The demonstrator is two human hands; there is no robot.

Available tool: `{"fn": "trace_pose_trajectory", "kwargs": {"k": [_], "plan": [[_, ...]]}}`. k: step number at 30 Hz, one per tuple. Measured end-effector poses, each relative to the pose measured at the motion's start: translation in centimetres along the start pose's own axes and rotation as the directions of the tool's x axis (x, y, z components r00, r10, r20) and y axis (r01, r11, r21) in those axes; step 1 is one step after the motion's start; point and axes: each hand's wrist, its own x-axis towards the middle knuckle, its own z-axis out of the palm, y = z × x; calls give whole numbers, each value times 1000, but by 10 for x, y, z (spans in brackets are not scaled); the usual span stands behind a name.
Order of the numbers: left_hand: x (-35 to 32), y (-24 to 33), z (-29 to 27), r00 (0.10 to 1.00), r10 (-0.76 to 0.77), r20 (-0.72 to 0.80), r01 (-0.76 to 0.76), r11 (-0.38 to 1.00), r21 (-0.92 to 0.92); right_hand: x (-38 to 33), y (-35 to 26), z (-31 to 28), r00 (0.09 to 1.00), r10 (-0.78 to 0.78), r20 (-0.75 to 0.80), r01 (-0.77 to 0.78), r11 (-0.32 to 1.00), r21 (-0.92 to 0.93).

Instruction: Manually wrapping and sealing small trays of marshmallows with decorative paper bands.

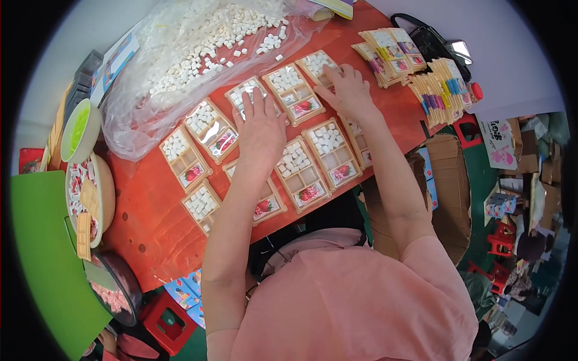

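Two rows of beige compartment trays lie on a red table. Their large compartments hold small white marshmallow-like pieces, and several have a strawberry-printed packet in a small one. My left hand rests flat, fingers outstretched, over a back-row tray and partly hides its white pieces. At the right end of that row, my right hand spreads bent fingers over the near edge of another tray. Between my hands sits a filled tray with a strawberry packet. No held item shows in either hand; the right fingertips are partly hidden.
A clear plastic sheet with a heap of white pieces covers the back left. Stacked packed trays stand at the back right. Bowls, one a round tub of packets, line the left edge. A cardboard box stands right.
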Motion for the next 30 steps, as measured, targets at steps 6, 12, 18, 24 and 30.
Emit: {"fn": "trace_pose_trajectory", "kwargs": {"k": [6,12,18,24,30], "plan": [[0,0,3,1000,26,3,-26,996,87,13,-2,10,994,13,-106,-16,999,-31],[6,-13,-6,998,46,-38,-44,997,58,22,-21,18,983,-52,-174,42,997,-62],[14,-6,-30,998,52,22,-49,992,-117,20,-13,3,999,-34,-36,38,990,136],[-14,-25,-32,982,82,-172,-99,991,-94,-2,-4,-15,944,-202,-260,266,934,240],[-103,-31,-76,961,35,-275,-75,988,-136,-83,36,-32,874,-13,-486,292,813,504]]}}
